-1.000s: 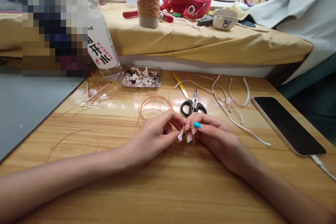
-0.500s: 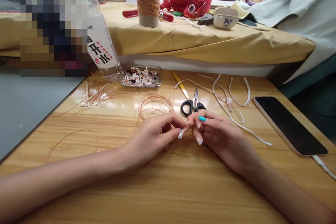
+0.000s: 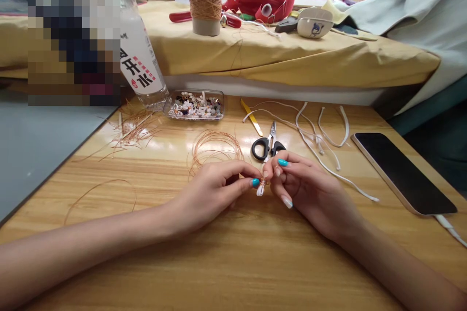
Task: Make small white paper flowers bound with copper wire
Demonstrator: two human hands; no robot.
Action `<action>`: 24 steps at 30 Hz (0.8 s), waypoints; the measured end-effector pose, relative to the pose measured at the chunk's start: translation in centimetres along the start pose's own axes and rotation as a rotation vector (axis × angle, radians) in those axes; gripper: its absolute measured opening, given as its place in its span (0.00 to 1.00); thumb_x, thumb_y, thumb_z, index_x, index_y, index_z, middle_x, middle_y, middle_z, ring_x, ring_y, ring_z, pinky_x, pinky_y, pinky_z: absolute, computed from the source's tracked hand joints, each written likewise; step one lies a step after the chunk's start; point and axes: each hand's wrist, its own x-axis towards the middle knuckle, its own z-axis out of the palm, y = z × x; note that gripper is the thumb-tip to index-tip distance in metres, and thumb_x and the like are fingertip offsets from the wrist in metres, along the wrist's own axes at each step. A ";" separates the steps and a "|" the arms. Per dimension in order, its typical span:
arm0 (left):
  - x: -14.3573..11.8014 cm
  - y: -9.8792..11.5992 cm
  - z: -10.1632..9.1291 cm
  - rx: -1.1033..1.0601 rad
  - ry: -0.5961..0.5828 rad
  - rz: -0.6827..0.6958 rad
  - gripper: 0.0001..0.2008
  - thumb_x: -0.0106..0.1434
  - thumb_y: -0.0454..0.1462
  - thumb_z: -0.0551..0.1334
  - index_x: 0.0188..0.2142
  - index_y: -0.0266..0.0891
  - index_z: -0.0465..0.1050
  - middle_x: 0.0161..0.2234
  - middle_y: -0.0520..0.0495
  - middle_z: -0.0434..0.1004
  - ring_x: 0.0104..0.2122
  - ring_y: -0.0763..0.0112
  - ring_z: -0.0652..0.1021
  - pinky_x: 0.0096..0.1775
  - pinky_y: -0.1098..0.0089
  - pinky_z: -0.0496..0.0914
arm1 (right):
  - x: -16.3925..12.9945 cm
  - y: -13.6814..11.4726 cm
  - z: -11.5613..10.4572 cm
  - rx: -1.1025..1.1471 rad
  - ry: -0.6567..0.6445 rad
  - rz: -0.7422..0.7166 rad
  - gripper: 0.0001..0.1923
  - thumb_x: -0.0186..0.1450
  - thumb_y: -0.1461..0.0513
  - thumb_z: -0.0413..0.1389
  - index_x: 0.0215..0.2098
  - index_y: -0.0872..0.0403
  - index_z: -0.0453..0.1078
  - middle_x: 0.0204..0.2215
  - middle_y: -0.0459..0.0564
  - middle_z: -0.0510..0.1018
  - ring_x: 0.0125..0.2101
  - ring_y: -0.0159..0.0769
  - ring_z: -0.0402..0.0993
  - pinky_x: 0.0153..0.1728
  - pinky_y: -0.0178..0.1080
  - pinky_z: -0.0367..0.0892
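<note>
Between thumb and fingers, my left hand (image 3: 222, 184) pinches a small white cord loop (image 3: 260, 189) bound with copper-coloured wire. My right hand (image 3: 302, 175) is closed at the other side of the loop, its fingertips pinching the thin wire (image 3: 266, 183) there; much of that wire is hidden by the fingers. Just beyond the right hand lie small scissors (image 3: 269, 143) with black handles. A loose coil of copper wire (image 3: 215, 146) rests on the table past my left hand.
A clear dish (image 3: 195, 106) holds small white pieces and beads, beside a leaning plastic bottle (image 3: 146, 68). Wire scraps (image 3: 133, 129) lie at left. Yellow tweezers (image 3: 251, 117), white cords (image 3: 310, 138) and a phone (image 3: 403, 172) are at right. A thread spool (image 3: 205, 0) stands behind.
The white loop has turned to hang downward and shifted slightly right between my hands. My left thumbnail now shows, and the right fingertips have come closer to the loop.
</note>
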 end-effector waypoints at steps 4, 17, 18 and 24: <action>-0.1 0.1 -0.1 -0.005 -0.017 0.009 0.09 0.58 0.36 0.52 0.35 0.37 0.69 0.25 0.52 0.68 0.21 0.80 0.65 0.25 0.78 0.60 | 0.0 0.0 0.0 0.010 0.005 0.010 0.05 0.55 0.63 0.49 0.23 0.55 0.61 0.23 0.44 0.68 0.15 0.22 0.58 0.19 0.31 0.58; -0.2 1.0 -0.4 -0.010 -0.100 0.035 0.10 0.56 0.33 0.52 0.31 0.36 0.72 0.26 0.50 0.71 0.27 0.76 0.69 0.29 0.77 0.62 | -0.2 -0.1 0.2 0.001 0.004 0.058 0.06 0.54 0.64 0.48 0.20 0.56 0.58 0.17 0.42 0.64 0.13 0.21 0.51 0.17 0.31 0.51; -0.2 1.0 -0.4 -0.011 -0.113 0.036 0.10 0.56 0.33 0.52 0.32 0.36 0.72 0.27 0.50 0.71 0.27 0.76 0.69 0.30 0.77 0.62 | -0.2 0.0 0.2 -0.003 -0.003 0.062 0.06 0.55 0.64 0.48 0.20 0.56 0.58 0.17 0.42 0.64 0.13 0.21 0.50 0.17 0.31 0.51; -0.3 0.7 -0.5 -0.030 -0.171 -0.031 0.11 0.55 0.33 0.52 0.33 0.36 0.73 0.24 0.51 0.71 0.23 0.78 0.67 0.25 0.78 0.61 | -0.3 0.1 0.1 -0.039 -0.052 0.085 0.07 0.54 0.62 0.48 0.20 0.55 0.56 0.14 0.39 0.56 0.15 0.23 0.46 0.17 0.30 0.45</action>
